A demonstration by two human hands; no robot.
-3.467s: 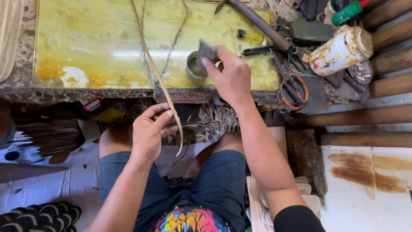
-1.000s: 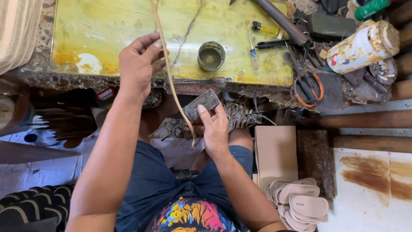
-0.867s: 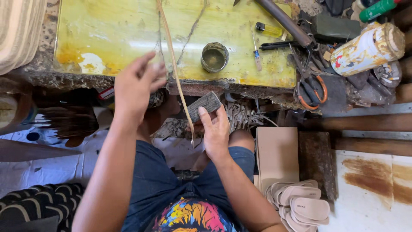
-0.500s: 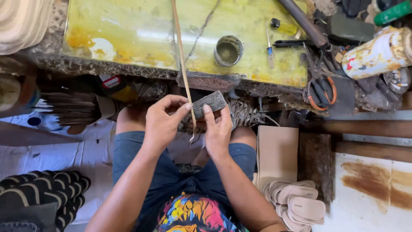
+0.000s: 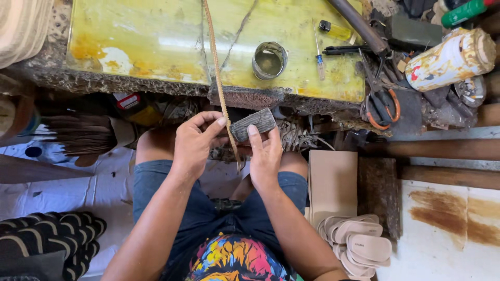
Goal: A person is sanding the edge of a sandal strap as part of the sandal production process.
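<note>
My right hand (image 5: pixel 264 156) grips a small grey rectangular block (image 5: pixel 253 124) just below the front edge of the yellow worktop (image 5: pixel 156 41). My left hand (image 5: pixel 196 143) pinches a long thin tan strap (image 5: pixel 217 83) right beside the block. The strap runs from my hands up across the worktop and out of the top of the view. Its lower end hangs between my hands, over my lap.
On the worktop sit a small round tin (image 5: pixel 269 60), a small screwdriver (image 5: pixel 317 54) and a lighter (image 5: pixel 333 30). Scissors (image 5: pixel 382 99), a can (image 5: pixel 450 54) and clutter lie right. Tan sandal soles (image 5: pixel 357 244) are stacked at lower right, dark ones (image 5: pixel 47 239) at lower left.
My right hand brought the block down from the worktop to my lap. My left hand reached up along the strap, then came back down and now pinches it beside the block.
</note>
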